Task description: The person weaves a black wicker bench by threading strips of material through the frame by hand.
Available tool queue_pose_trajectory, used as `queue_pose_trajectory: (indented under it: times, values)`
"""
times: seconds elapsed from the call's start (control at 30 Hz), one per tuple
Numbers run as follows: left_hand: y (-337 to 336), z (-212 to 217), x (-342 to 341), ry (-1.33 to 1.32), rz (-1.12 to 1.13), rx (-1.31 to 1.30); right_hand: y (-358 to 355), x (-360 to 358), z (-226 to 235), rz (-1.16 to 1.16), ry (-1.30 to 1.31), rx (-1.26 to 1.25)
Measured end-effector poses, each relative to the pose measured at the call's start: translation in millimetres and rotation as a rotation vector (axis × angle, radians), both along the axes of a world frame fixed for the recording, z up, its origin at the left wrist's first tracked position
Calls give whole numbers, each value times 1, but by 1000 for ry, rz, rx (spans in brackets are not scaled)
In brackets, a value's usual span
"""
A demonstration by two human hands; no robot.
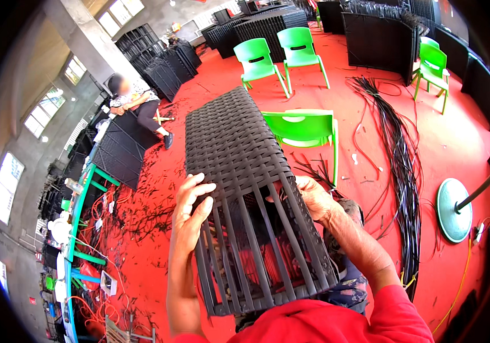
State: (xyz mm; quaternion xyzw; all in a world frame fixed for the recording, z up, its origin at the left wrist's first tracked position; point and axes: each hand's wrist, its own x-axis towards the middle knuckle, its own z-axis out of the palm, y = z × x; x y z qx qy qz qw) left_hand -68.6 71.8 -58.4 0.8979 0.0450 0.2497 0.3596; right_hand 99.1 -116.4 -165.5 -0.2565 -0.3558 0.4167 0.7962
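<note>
A black wicker frame (pixel 233 140), box-shaped, stands tilted in front of me. Its far part is closely woven, while long flat strips run bare across the near part with gaps between them. On its left edge my left hand (pixel 189 211) holds on, fingertips and thumb pressed against the weave. My right hand (pixel 315 199) is closed at the right edge, where the weave ends. Some of its fingers reach in among the black strips (pixel 250 214) and are partly hidden.
A green chair (pixel 302 128) stands just beyond the frame. Long black strips (pixel 396 183) lie bundled on the red floor at right, near a round pale-green stand base (pixel 454 210). At far left a person (pixel 139 103) sits by a long green-legged table (pixel 82 211).
</note>
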Motion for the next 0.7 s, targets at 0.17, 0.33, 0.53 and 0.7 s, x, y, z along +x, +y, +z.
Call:
queue_pose_trajectory:
  times: [0.17,0.33,0.53,0.7]
  values:
    - [-13,3,0,-32,1,-148,13,9,-8,87,57,-39]
    - [-15,5,0,-39,2,-198,1,17,1,63,-80,-81]
    - [-12,1,-1,-32,20,-186,-13,28,28,173,-330,-44]
    - [-11,5,0,0,19,-127,-32,45,48,232,-553,-334]
